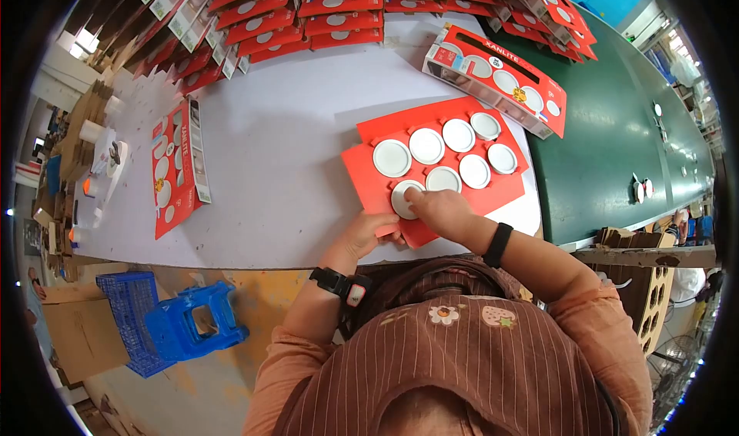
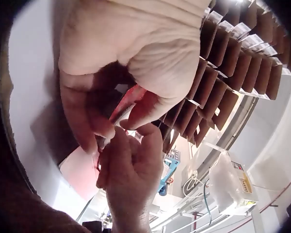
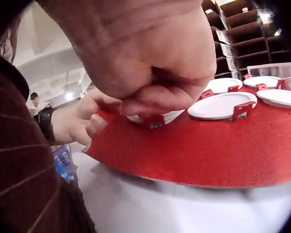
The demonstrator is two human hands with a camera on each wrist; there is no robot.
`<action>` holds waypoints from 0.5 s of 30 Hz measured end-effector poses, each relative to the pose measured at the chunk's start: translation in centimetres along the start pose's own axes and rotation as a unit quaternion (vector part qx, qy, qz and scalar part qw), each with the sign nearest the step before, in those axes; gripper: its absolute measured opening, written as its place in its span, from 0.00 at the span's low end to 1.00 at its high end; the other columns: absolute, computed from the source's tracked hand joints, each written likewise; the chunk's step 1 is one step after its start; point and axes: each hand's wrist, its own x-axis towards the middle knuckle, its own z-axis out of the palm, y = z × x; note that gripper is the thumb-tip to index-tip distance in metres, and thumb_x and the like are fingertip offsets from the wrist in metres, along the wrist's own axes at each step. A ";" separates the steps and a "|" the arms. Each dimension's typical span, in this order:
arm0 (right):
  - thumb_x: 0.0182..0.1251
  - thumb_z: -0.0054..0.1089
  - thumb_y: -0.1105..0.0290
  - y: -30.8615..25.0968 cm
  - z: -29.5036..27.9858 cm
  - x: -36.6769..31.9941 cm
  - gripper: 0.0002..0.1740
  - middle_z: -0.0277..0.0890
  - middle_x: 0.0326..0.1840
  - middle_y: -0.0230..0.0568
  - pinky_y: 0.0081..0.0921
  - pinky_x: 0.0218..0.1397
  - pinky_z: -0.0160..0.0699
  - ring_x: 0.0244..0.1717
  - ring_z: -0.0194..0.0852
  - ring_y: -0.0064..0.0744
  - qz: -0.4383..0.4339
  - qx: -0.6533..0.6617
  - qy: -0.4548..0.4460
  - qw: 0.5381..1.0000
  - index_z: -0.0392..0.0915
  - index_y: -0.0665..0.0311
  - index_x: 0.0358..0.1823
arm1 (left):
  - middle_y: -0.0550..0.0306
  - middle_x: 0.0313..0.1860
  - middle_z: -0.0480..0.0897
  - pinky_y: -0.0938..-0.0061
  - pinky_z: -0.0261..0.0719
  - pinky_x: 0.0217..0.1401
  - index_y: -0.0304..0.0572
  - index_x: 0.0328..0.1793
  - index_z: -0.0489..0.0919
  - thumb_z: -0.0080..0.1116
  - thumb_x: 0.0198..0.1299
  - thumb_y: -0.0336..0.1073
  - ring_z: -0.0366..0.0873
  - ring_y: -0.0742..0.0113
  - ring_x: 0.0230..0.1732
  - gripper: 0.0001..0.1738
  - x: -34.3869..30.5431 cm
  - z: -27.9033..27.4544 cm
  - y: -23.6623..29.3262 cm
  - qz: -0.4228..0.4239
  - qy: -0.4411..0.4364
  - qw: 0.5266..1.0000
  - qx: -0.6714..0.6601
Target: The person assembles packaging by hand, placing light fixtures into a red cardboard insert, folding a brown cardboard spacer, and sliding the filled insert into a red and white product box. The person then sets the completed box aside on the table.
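Observation:
A red cardboard sheet [image 1: 362, 183] lies at the table's near edge, tilted slightly towards the person. It carries two rows of white round discs [image 1: 426, 146], with small red tabs at their rims. My left hand [image 1: 363, 234] grips the sheet's near left corner, thumb on top and fingers partly beneath. My right hand [image 1: 446, 213] is over the nearest left disc [image 1: 399, 203], its thumb on the white face and its other fingers curled at the rim. In the right wrist view, the curled right hand [image 3: 155, 73] covers most of that disc.
A red printed box [image 1: 500, 78] lies at the right, across the white table's edge and a green surface [image 1: 616, 143]. Another printed red box [image 1: 177, 167] stands at the left. Stacked red boxes [image 1: 339, 20] line the back. A blue stool [image 1: 196, 320] is on the floor.

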 end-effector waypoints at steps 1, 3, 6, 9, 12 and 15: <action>0.63 0.51 0.67 -0.2 0.3 -0.1 0.12 0.79 0.30 0.47 0.41 0.30 0.76 0.32 0.81 0.47 -0.052 -0.050 -0.021 0.997 0.63 0.59 0.46 | 0.55 0.29 0.79 0.73 0.72 0.27 0.40 0.44 0.75 0.55 0.58 0.32 0.78 0.64 0.27 0.08 0.0 0.1 -0.1 0.002 0.000 1.000 0.001; 0.63 0.51 0.69 -0.9 0.1 -0.3 0.13 0.78 0.29 0.43 0.43 0.30 0.77 0.33 0.81 0.46 -0.074 -0.050 -0.020 0.996 0.64 0.57 0.48 | 0.55 0.30 0.79 0.72 0.73 0.28 0.40 0.45 0.75 0.55 0.59 0.33 0.78 0.65 0.27 0.09 -0.2 0.5 -0.3 0.005 0.014 1.000 -0.013; 0.62 0.51 0.69 -1.1 -0.6 -0.5 0.16 0.77 0.32 0.42 0.40 0.30 0.78 0.33 0.81 0.47 -0.023 0.008 -0.020 0.999 0.65 0.54 0.52 | 0.55 0.30 0.79 0.71 0.75 0.30 0.39 0.46 0.75 0.54 0.60 0.32 0.78 0.65 0.27 0.10 -0.2 0.5 -0.7 0.007 0.004 1.000 0.007; 0.63 0.51 0.68 -0.7 -1.3 -2.1 0.18 0.75 0.44 0.41 0.36 0.37 0.79 0.43 0.79 0.43 -0.011 -0.041 0.029 0.999 0.68 0.54 0.56 | 0.54 0.31 0.79 0.69 0.77 0.34 0.38 0.47 0.75 0.54 0.60 0.31 0.78 0.64 0.28 0.10 -0.9 1.6 -0.7 0.027 0.001 0.999 -0.032; 0.61 0.55 0.64 0.0 -0.3 -3.2 0.24 0.70 0.57 0.39 0.34 0.50 0.75 0.57 0.71 0.39 -0.129 -0.156 0.070 0.977 0.69 0.56 0.60 | 0.53 0.31 0.79 0.67 0.78 0.38 0.37 0.48 0.74 0.54 0.60 0.30 0.78 0.63 0.28 0.11 -1.1 2.3 -0.2 0.014 0.006 0.999 -0.031; 0.58 0.59 0.61 0.0 0.2 -3.7 0.27 0.66 0.63 0.39 0.34 0.60 0.68 0.63 0.62 0.37 -0.167 -0.138 0.121 0.969 0.70 0.60 0.60 | 0.52 0.31 0.80 0.67 0.78 0.39 0.36 0.47 0.75 0.54 0.60 0.30 0.79 0.62 0.29 0.10 -1.1 2.6 -0.6 0.009 0.007 0.999 -0.032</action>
